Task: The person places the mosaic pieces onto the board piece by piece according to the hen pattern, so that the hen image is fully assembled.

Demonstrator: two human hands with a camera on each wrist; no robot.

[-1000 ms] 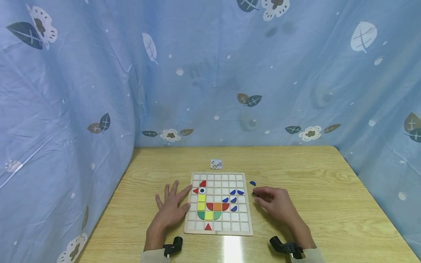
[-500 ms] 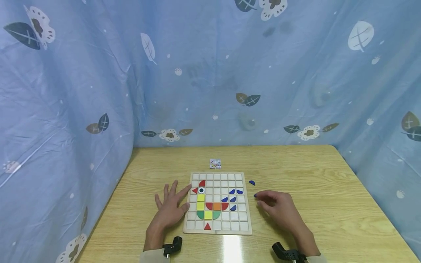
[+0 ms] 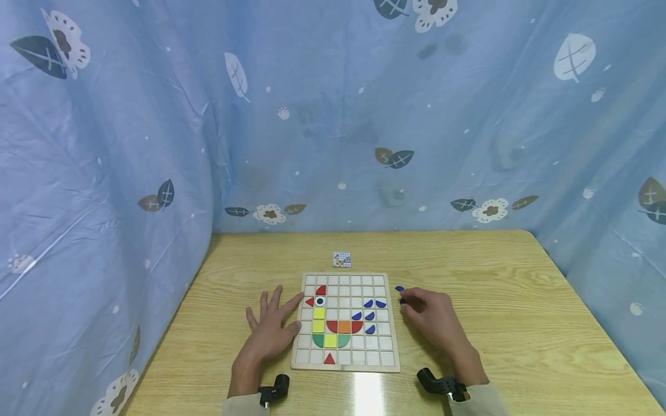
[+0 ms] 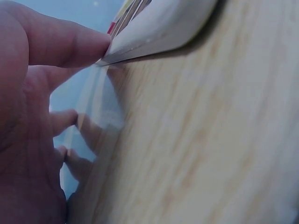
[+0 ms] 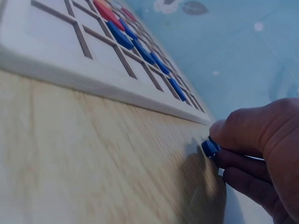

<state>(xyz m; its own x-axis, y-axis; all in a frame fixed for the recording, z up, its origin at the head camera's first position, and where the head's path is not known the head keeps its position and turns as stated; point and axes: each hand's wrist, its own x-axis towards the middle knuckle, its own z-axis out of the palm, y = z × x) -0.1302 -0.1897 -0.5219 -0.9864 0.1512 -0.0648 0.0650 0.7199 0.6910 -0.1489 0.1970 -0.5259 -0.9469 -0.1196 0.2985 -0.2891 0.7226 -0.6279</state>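
Observation:
A wooden grid board [image 3: 346,368] lies on the table with flat coloured pieces forming a bird-like figure. My left hand [image 3: 267,332] rests at its left side, fingers spread, thumb and index finger touching the rim; the left wrist view shows a fingertip [image 4: 105,46] against the board's edge. Just off the board's right side, my right hand [image 3: 434,318] pinches a blue half-round piece [image 5: 210,148] between thumb and fingers, low over the tabletop. Another blue half-round piece [image 3: 399,288] lies just beyond those fingertips. Several blue pieces [image 3: 370,329] sit in the board's right-hand squares.
Behind the board lies a small printed card [image 3: 341,259] with a grid picture. The wood-grain table [image 3: 520,323] extends to both sides. A blue patterned curtain [image 3: 333,115] hangs around its back and sides.
My right hand drew slightly back toward me, then moved forward and a little left with the blue half-round piece, nearing the other loose one. The left hand stays in place.

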